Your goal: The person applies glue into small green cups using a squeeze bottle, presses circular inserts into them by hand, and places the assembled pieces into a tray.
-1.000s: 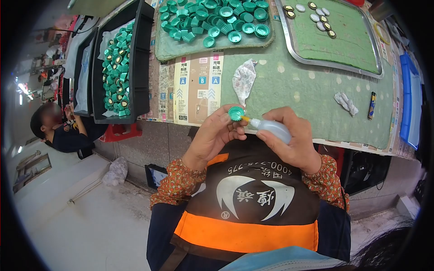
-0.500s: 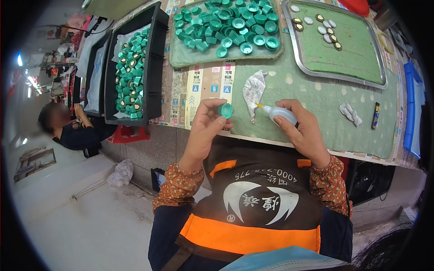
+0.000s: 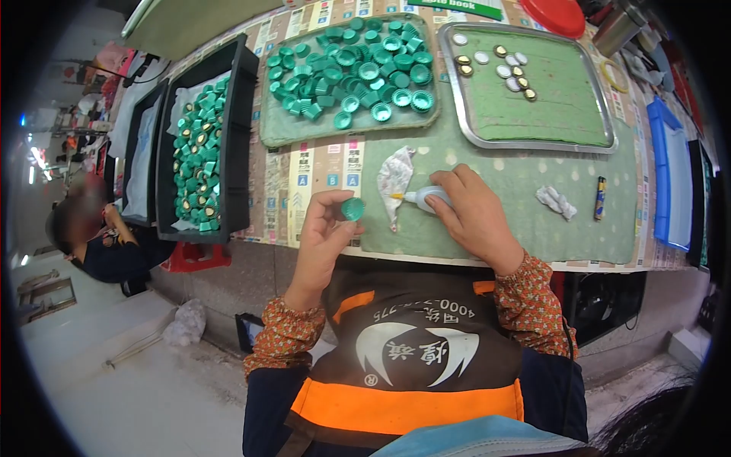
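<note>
My left hand (image 3: 318, 242) pinches a green fluted cap (image 3: 352, 209) between thumb and fingers, its hollow side facing up toward me. In my right hand (image 3: 476, 217) is a translucent squeeze bottle (image 3: 426, 199), lying nearly level with its thin orange nozzle pointing left. The nozzle tip is over or against a crumpled patterned rag (image 3: 395, 177) on the green mat (image 3: 472, 164); I cannot tell whether it touches. Beyond my hands, a cloth-lined tray (image 3: 278, 135) holds many similar green caps (image 3: 346, 72).
At far right is a metal-rimmed tray (image 3: 466, 126) with several small round pieces (image 3: 504, 71). A white crumpled tissue (image 3: 556, 202) and a marker-like tube (image 3: 600, 198) lie right. Left stands a black crate (image 3: 242, 145) of filled caps; another person (image 3: 103, 228) sits beyond it.
The view has shifted, so the table things sit further left and lower. My right hand has turned flatter, bringing the bottle level and its nozzle to the rag. My left hand still holds the cap.
</note>
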Tool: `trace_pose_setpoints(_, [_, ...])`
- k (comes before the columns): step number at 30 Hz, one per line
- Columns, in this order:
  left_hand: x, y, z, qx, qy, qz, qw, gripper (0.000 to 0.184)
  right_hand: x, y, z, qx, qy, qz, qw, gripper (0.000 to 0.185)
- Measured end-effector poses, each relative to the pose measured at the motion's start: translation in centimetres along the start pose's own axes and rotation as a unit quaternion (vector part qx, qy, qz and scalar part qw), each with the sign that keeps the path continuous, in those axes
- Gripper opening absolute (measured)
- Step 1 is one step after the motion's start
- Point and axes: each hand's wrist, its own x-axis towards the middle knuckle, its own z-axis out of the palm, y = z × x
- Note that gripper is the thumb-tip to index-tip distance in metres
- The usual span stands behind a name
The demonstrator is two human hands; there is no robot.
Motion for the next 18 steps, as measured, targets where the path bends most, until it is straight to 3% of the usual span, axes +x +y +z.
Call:
trace_pose_setpoints(9, [0.3, -0.2, 0.3, 0.001, -0.02, -0.023, 1.0, 0.039, 7.8, 6.2, -4.5, -0.13, 0.177, 0.011, 0.976, 0.024])
trace_pose_setpoints(12, [0.2, -0.1, 0.5, 0.0, -0.029, -0.02, 0.999, 0.039, 11.5, 8.4, -5.0, -0.164, 0.151, 0.058, 0.973, 0.024])
trace_pose_setpoints(18, [0.0, -0.2, 0.3, 0.001, -0.032, -0.019, 0.999, 0.038, 15.3, 9.9, -3.4, -0.201, 0.124, 0.044, 0.971, 0.023])
